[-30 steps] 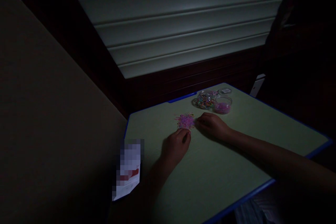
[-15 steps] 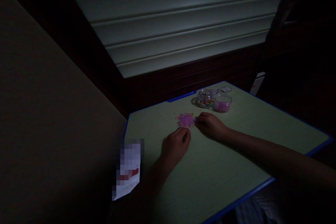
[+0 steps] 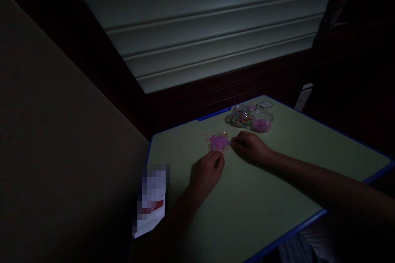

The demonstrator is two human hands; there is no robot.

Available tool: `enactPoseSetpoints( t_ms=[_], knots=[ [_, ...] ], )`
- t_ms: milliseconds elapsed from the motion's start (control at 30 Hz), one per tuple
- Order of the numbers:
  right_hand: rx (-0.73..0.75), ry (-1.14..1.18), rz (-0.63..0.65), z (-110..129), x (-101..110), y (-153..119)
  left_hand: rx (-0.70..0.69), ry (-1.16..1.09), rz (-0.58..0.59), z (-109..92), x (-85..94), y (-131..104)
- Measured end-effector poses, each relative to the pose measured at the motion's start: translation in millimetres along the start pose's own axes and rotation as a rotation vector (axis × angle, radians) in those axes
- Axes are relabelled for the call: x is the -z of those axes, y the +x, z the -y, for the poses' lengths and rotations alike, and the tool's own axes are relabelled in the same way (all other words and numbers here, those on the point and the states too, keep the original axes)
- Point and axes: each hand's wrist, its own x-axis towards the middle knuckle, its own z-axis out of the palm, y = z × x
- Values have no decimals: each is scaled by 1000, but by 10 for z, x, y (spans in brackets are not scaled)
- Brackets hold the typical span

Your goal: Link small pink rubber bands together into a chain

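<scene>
A small heap of pink and purple rubber bands (image 3: 219, 142), with some yellow and orange among them, lies on the pale green tabletop (image 3: 262, 197). At its near edge, my left hand (image 3: 208, 169) is closed in a pinch; whatever its fingertips hold is too small and dark to make out. My right hand (image 3: 252, 146) pinches at the heap's right side, where a thin pinkish band seems to run from the pile to the fingertips. Behind the right hand stands a clear round tub (image 3: 262, 123) partly filled with pink bands.
A second clear container (image 3: 241, 117) holds multicoloured rings beside the tub. Behind them lies a clear lid (image 3: 264, 105) with a white label. A lit, pixelated screen (image 3: 151, 205) is at the table's left. A slatted panel (image 3: 216, 28) rises beyond the blue-edged table; the room is dim.
My right hand has shifted very slightly right, away from the heap, and a thin band now shows at its fingertips. My left hand stays nearly where it was.
</scene>
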Motion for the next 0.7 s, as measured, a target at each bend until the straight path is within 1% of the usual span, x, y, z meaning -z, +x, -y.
enactPoseSetpoints(
  t_ms=[367,467,700],
  knots=[
    [-44,172,18,126,163,-67,-2,-18,-17,-8,5,-6],
    [-27,204,37,184,186,-93,-2,-17,-16,-15,11,-6],
    [25,187,77,249,184,-128,-5,-27,-30,-18,10,-9]
  ],
)
